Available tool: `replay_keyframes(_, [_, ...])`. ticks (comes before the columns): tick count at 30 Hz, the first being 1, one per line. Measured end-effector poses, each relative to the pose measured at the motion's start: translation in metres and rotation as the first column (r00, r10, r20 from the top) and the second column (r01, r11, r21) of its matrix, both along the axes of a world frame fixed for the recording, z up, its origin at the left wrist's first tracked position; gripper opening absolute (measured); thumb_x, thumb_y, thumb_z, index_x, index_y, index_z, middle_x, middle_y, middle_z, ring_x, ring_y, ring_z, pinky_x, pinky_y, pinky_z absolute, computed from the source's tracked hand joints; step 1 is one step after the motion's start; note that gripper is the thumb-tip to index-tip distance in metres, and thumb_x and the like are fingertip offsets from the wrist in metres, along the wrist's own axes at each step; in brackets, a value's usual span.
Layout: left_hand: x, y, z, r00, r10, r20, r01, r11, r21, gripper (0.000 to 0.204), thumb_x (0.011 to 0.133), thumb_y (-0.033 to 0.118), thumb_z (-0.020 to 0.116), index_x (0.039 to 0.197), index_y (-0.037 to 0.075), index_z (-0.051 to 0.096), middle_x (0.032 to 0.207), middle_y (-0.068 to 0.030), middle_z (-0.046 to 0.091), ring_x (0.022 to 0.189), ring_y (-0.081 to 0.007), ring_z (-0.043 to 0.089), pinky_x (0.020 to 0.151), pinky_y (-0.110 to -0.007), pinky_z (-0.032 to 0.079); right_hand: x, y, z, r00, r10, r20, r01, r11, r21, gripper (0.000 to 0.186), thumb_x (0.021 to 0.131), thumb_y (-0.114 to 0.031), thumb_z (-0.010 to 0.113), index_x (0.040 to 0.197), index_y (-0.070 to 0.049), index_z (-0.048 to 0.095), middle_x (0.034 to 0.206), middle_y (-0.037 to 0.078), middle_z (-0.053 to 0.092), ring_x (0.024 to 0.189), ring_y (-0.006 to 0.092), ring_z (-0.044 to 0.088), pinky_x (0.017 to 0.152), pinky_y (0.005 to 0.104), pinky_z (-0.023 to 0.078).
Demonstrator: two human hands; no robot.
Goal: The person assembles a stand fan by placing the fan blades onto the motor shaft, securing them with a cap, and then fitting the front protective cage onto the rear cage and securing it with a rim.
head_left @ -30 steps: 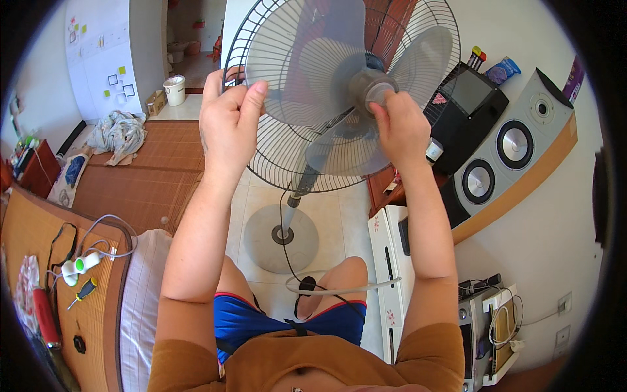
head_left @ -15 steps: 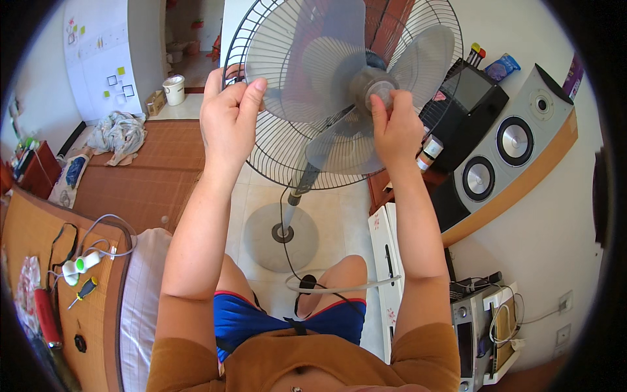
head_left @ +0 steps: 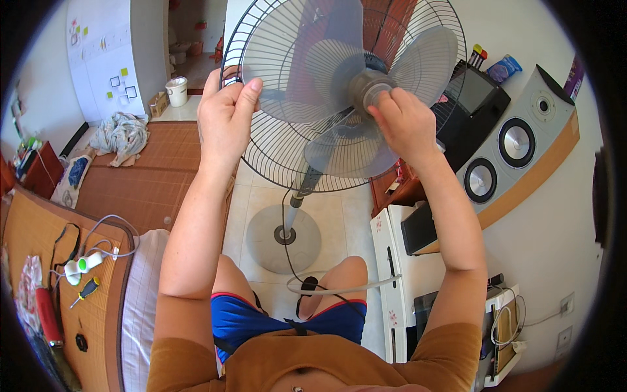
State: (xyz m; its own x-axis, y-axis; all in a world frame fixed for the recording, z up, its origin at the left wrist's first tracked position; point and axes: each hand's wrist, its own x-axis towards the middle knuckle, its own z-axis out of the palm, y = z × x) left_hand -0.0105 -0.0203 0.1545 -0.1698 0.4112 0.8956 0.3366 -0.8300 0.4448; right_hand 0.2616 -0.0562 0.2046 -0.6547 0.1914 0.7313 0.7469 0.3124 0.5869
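Observation:
A pedestal fan stands in front of me, its grey translucent blades point(head_left: 297, 72) uncovered at the front. Behind them is the black wire rear guard point(head_left: 271, 157). My left hand point(head_left: 225, 117) is closed on the guard's left rim, fingers curled behind the wires and thumb near a blade edge. At the centre, my right hand point(head_left: 406, 123) pinches the grey hub nut point(head_left: 373, 91); its fingers hide part of the nut. Below, the fan's pole runs down to a round grey base point(head_left: 261, 245) on the floor between my legs.
On the woven-mat surface at left lie a yellow-and-black screwdriver point(head_left: 86, 291), a white-and-green power strip point(head_left: 81, 264) and a red cylinder point(head_left: 47, 317). A tall speaker point(head_left: 516, 153) and a white cabinet point(head_left: 392, 287) stand at right. A black cord point(head_left: 287, 251) hangs beside the fan pole.
My right hand has turned over the hub nut, with its wrist and elbow swung outward to the right. My left hand keeps its hold on the guard.

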Motion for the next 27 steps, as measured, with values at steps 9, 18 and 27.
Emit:
replay_keyframes(9, [-0.003, -0.001, 0.003, 1.000, -0.021, -0.004, 0.020, 1.000, -0.015, 0.038, 0.084, 0.027, 0.059, 0.061, -0.003, 0.059, 0.097, -0.0143, 0.056, 0.087, -0.0245, 0.056, 0.070, -0.032, 0.042, 0.005, -0.001, 0.004, 0.995, -0.012, 0.095, 0.014, 1.000, -0.015, 0.019, 0.066, -0.009, 0.059, 0.084, -0.011, 0.051, 0.070, 0.003, 0.046, 0.061, 0.0197, 0.051, 0.049, 0.0317, 0.042])
replay_keyframes(18, [-0.007, 0.007, -0.003, 1.000, -0.027, -0.001, 0.027, 0.999, 0.019, 0.036, 0.084, 0.025, 0.060, 0.062, -0.003, 0.059, 0.097, -0.0137, 0.055, 0.083, -0.0232, 0.055, 0.069, -0.031, 0.042, 0.004, -0.005, 0.007, 0.990, -0.027, 0.139, 0.030, 0.999, -0.019, 0.021, 0.067, -0.010, 0.059, 0.087, -0.011, 0.052, 0.072, 0.003, 0.048, 0.064, 0.0197, 0.052, 0.051, 0.0311, 0.043])
replay_keyframes(27, [-0.001, -0.010, 0.002, 0.998, -0.062, 0.003, 0.062, 0.997, -0.053, 0.038, 0.087, 0.025, 0.056, 0.062, -0.003, 0.057, 0.103, -0.0147, 0.054, 0.097, -0.0228, 0.050, 0.079, -0.031, 0.039, -0.018, -0.001, -0.031, 0.828, -0.073, -0.556, -0.010, 0.989, -0.145, 0.025, 0.079, -0.025, 0.063, 0.090, -0.006, 0.051, 0.072, 0.008, 0.050, 0.063, 0.0274, 0.055, 0.050, 0.0357, 0.043])
